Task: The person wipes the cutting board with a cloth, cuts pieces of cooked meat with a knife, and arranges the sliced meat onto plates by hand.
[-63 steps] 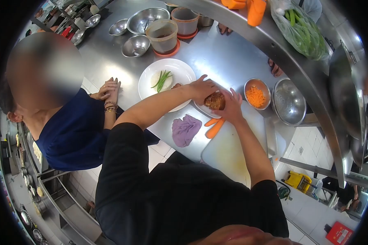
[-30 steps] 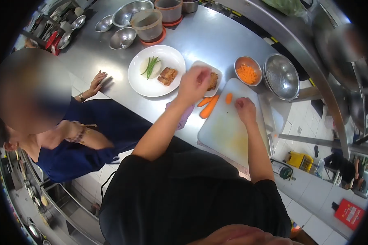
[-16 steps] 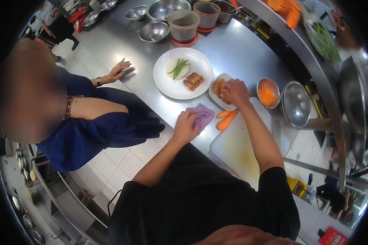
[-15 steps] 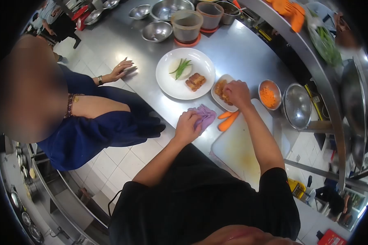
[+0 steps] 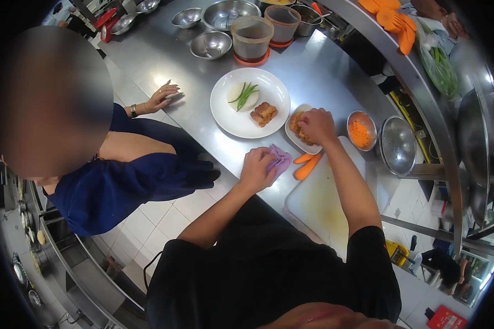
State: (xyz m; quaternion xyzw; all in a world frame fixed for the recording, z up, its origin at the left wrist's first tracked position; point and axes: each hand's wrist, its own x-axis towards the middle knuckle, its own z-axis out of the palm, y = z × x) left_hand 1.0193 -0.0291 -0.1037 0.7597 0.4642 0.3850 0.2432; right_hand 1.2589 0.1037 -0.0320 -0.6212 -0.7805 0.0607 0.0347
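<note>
My right hand (image 5: 319, 126) reaches into a small white dish (image 5: 310, 149), fingers pinched on one of the browned meat pieces (image 5: 295, 123); the fingertips are partly hidden. My left hand (image 5: 257, 170) rests at the counter's near edge, fingers curled around a crumpled purple cloth (image 5: 282, 160). Beyond both hands is a large round white plate (image 5: 223, 118). It bears more browned meat (image 5: 264, 114) and a white mound topped with green strips (image 5: 243, 96). Peeled carrot pieces (image 5: 307, 167) lie between the cloth and a stained white cutting board (image 5: 314, 202).
A metal bowl of shredded carrot (image 5: 360, 133) and another metal bowl (image 5: 398, 145) stand to the right. Plastic tubs (image 5: 251, 41) and metal bowls (image 5: 211, 45) line the back. At left, a person in dark blue (image 5: 132, 183) rests a hand (image 5: 162, 97) on the counter.
My right hand stays at the small dish, its fingers shifted slightly. My left hand still holds the cloth, now more bunched. The person at left has leaned closer.
</note>
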